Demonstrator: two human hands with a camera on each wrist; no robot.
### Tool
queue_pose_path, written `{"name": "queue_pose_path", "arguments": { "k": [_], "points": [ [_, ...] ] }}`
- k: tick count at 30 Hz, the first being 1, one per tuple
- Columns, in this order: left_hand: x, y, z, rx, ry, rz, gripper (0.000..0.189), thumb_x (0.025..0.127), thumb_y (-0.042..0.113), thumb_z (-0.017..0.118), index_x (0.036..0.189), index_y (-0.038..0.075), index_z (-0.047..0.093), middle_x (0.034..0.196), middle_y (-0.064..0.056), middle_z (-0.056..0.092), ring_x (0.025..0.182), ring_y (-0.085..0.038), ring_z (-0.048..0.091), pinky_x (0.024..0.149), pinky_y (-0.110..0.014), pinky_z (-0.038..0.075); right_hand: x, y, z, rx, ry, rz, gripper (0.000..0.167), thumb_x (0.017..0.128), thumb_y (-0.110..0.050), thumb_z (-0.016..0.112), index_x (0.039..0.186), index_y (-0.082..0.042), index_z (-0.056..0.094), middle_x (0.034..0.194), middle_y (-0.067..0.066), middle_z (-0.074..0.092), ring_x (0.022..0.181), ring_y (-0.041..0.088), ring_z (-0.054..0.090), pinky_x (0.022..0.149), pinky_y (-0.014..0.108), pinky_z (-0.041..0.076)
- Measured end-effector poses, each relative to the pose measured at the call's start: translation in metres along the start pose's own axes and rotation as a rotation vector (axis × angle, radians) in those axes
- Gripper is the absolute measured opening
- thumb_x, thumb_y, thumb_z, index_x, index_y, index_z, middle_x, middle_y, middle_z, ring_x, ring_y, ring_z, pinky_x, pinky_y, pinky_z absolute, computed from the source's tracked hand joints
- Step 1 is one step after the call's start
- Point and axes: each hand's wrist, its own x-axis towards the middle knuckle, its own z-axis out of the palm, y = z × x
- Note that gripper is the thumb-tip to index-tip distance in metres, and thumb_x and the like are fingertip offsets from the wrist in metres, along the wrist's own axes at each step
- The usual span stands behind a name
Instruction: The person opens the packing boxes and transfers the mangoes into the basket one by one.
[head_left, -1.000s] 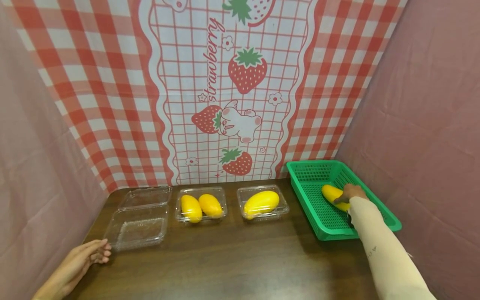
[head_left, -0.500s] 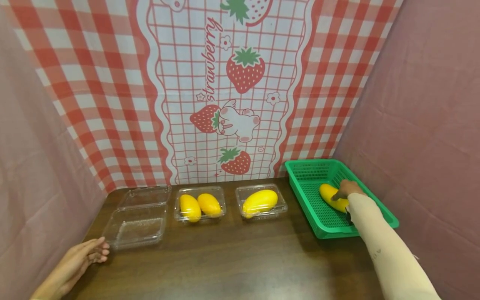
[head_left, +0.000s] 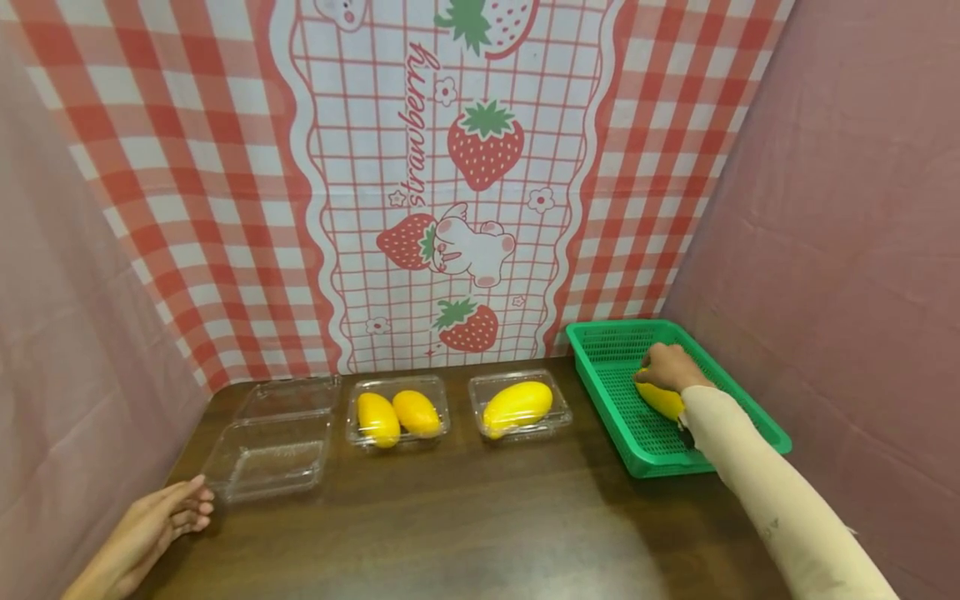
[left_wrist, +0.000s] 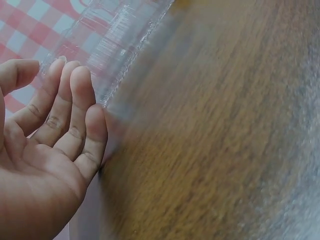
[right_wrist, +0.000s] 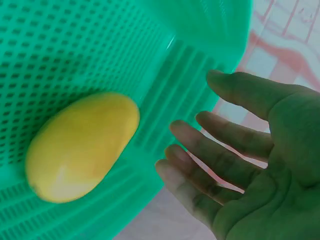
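Observation:
In the head view, my right hand [head_left: 671, 368] is over the green basket [head_left: 645, 464], overlapping the far end of a yellow mango [head_left: 660, 402]. The right wrist view shows the same mango [right_wrist: 82, 147] lying in the basket, with my right hand's fingers spread and apart from it. At the left, my left hand [head_left: 153, 525] has its fingertips right at the near corner of an open clear plastic clamshell box [head_left: 273, 467]. In the left wrist view, my left hand [left_wrist: 55, 145] has loosely bent fingers against the box's edge [left_wrist: 117, 45].
A clear box [head_left: 397, 385] with two mangoes [head_left: 378, 419] stands beside the open one. Farther right, another clear box [head_left: 480, 387] has one large mango [head_left: 517, 408]. All rest on a brown wooden table [head_left: 450, 525] before a checked strawberry cloth [head_left: 480, 242].
My right hand has moved left and toward the back over the basket, now covering more of the mango's far end. The left hand has stayed by the open box.

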Motion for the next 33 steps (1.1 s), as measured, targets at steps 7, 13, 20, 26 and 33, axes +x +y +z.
{"name": "queue_pose_path", "arguments": {
  "k": [7, 13, 20, 26, 33],
  "points": [
    [-0.002, 0.002, -0.002, 0.005, -0.01, -0.004, 0.049, 0.111, 0.041, 0.044, 0.112, -0.004, 0.062, 0.103, -0.007, 0.065, 0.088, -0.021, 0.065, 0.081, -0.033, 0.057, 0.004, -0.036, 0.008, -0.002, 0.12, -0.073, 0.034, 0.095, -0.015, 0.072, 0.116, 0.011, 0.07, 0.117, 0.031, 0.067, 0.096, 0.043, 0.066, 0.082, 0.055, 0.056],
    [-0.004, 0.003, -0.004, -0.013, -0.007, 0.037, 0.047, 0.111, 0.037, 0.044, 0.112, -0.006, 0.063, 0.102, -0.007, 0.065, 0.088, -0.021, 0.065, 0.08, -0.032, 0.058, 0.008, -0.062, 0.016, -0.036, 0.168, -0.167, 0.028, 0.094, -0.015, 0.075, 0.111, 0.008, 0.073, 0.099, 0.021, 0.073, 0.08, 0.028, 0.066, 0.073, 0.047, 0.057],
    [-0.007, 0.004, -0.003, -0.036, -0.016, 0.064, 0.044, 0.111, 0.035, 0.045, 0.112, -0.006, 0.063, 0.102, -0.006, 0.066, 0.088, -0.02, 0.066, 0.081, -0.031, 0.058, 0.006, -0.087, 0.025, -0.087, 0.209, -0.245, 0.023, 0.093, -0.013, 0.077, 0.108, 0.006, 0.074, 0.095, 0.018, 0.073, 0.086, 0.031, 0.067, 0.077, 0.046, 0.058],
    [-0.005, 0.002, 0.005, 0.017, -0.133, 0.117, 0.044, 0.113, 0.028, 0.042, 0.112, -0.009, 0.063, 0.102, -0.006, 0.068, 0.089, -0.018, 0.066, 0.081, -0.031, 0.058, 0.0, -0.109, 0.03, -0.088, 0.193, -0.281, 0.023, 0.095, -0.015, 0.076, 0.109, 0.003, 0.074, 0.098, 0.015, 0.072, 0.092, 0.031, 0.064, 0.081, 0.046, 0.057],
    [-0.004, 0.009, 0.027, 0.138, -0.322, 0.125, 0.047, 0.113, 0.03, 0.041, 0.119, -0.013, 0.061, 0.108, -0.014, 0.065, 0.093, -0.023, 0.066, 0.084, -0.033, 0.056, 0.0, -0.133, 0.041, -0.061, 0.222, -0.365, 0.021, 0.094, -0.014, 0.077, 0.108, 0.002, 0.075, 0.096, 0.01, 0.073, 0.086, 0.025, 0.066, 0.079, 0.044, 0.058]
  ]
}}
